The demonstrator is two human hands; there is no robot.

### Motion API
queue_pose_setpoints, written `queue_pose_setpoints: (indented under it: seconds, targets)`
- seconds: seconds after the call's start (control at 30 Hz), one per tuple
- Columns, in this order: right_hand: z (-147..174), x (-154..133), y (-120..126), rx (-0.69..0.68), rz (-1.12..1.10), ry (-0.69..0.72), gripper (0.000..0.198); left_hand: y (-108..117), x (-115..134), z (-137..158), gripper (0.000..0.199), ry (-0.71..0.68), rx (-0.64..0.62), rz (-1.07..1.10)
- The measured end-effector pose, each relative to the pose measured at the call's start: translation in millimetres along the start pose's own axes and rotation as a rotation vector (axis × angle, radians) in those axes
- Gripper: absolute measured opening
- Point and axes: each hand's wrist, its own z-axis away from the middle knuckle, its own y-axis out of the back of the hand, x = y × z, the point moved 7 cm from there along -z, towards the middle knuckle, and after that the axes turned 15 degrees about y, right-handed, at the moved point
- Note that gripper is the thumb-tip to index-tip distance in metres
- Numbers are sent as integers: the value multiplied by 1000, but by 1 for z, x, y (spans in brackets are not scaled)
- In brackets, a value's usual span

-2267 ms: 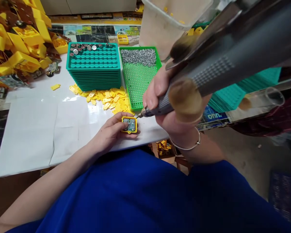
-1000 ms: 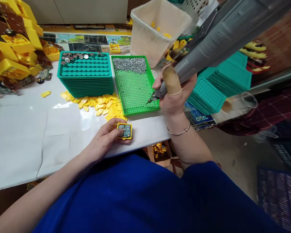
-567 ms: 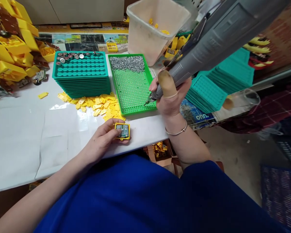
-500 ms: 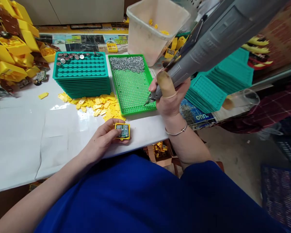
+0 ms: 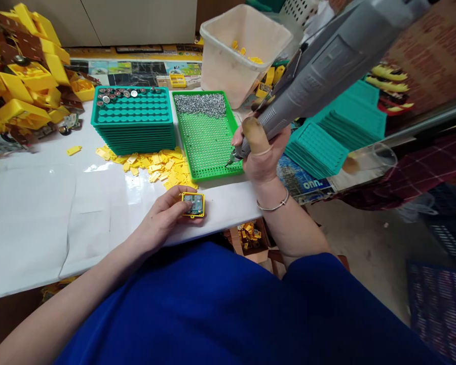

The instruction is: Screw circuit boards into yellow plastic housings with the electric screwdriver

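Observation:
My left hand (image 5: 170, 210) grips a small yellow plastic case (image 5: 203, 205) near the table's front edge, its thumb pressed on the green circuit board (image 5: 197, 202) inside. My right hand (image 5: 264, 152) is wrapped around a grey electric screwdriver (image 5: 300, 96), with a covering on the thumb. The tool tilts, its bit pointing down to the left over the near right corner of a green perforated tray (image 5: 209, 147). Many small silver screws (image 5: 201, 105) lie heaped at that tray's far end. Whether a screw sits on the bit is too small to tell.
A stack of teal trays (image 5: 135, 137) stands left of the green tray, with loose yellow plastic pieces (image 5: 167, 167) in front. A whitish bin (image 5: 231, 61) is behind. Yellow housings (image 5: 23, 91) pile up at far left; more teal trays (image 5: 317, 149) are at right.
The view has shifted slightly, so the trays and bin appear a little lower. The screwdriver's body has swung slightly; both hands keep their holds.

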Motion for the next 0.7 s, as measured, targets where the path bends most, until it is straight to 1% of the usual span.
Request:
queue_pose_setpoints:
  seconds: [0.07, 0.2, 0.27, 0.37, 0.43, 0.5, 0.6, 0.67, 0.7]
  targets:
    - [-2, 0, 1, 21, -23, 23, 32, 0, 0, 0, 33, -3, 0, -3]
    - [-10, -9, -3, -3, 10, 29, 31, 0, 1, -1, 35, -11, 6, -2]
    - [-13, -22, -9, -8, -17, 48, 28, 0, 0, -1, 34, -13, 7, 2]
    - [-11, -50, -25, -34, -167, 73, 21, -1, 0, -1, 33, -23, 11, -3]
    - [-4, -65, -38, -72, -263, 46, 19, -2, 0, -1, 33, -33, 7, -5]
    - [6, -71, -49, -108, -296, -29, 25, -2, 0, -1, 32, -40, -4, -3]
    - [23, -69, -61, -167, -316, -142, 37, -3, 0, -1, 28, -58, -9, 5]
    - [30, -65, -66, -210, -326, -161, 39, -3, 1, -1, 28, -69, -11, 7]
    - [32, -63, -67, -221, -335, -152, 37, -3, 1, 0, 28, -73, -13, 7]
